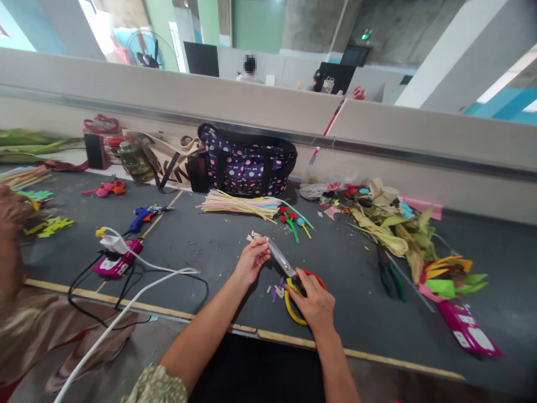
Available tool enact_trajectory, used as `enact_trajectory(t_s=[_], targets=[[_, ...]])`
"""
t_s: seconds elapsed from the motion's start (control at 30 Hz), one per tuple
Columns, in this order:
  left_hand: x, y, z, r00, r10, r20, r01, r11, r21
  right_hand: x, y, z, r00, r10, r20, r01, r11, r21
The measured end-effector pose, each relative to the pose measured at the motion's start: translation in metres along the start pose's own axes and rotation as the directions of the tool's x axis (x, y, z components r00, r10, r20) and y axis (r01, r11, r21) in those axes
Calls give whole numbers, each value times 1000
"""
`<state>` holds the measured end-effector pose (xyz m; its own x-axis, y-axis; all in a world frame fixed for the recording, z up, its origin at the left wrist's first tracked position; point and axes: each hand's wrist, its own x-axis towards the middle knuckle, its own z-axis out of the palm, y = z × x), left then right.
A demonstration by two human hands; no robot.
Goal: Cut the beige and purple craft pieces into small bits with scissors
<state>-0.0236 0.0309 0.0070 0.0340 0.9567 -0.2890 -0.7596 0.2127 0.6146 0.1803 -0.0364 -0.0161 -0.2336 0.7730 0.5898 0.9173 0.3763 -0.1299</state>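
Observation:
A pair of scissors (281, 258) with one red and one yellow handle lies low over the grey table, its blades together and tilted toward the upper left. My right hand (314, 302) grips it near the pivot, with fingers over the handles. At the blade tip, my left hand (253, 260) has its fingertips pinched together; whether a small piece sits between them is hidden. Little purple and beige scraps (274, 294) lie under the blades. More beige bits (253, 237) are just beyond my left hand. Red and green pipe-cleaner flowers (289, 219) rest farther back.
Behind are a bundle of pastel pipe cleaners (239, 207) and a patterned bag (251, 162). On the left are a blue glue gun (142, 218), a magenta power strip (119, 260) with cables, and another person's arm (10, 246). Dried husks (390, 235) and green-handled pliers (392, 277) lie right.

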Motion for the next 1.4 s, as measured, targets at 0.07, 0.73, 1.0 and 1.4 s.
enact_trajectory(t_s=[0.07,0.73,1.0,1.4], targets=[[-1,0,1,1000,2,-5,-2,1000,4,0,0,0,1000,-1,-3,1,1000,-7],[-2,-1,4,997,48,-66,-44,997,68,-3,3,4,1000,-14,17,14,1000,-3],[-2,-2,4,998,24,-61,-19,997,76,-2,2,1,1000,-12,3,12,1000,9],[-5,1,7,997,58,-59,-50,991,126,-5,5,3,999,-39,27,37,997,69]])
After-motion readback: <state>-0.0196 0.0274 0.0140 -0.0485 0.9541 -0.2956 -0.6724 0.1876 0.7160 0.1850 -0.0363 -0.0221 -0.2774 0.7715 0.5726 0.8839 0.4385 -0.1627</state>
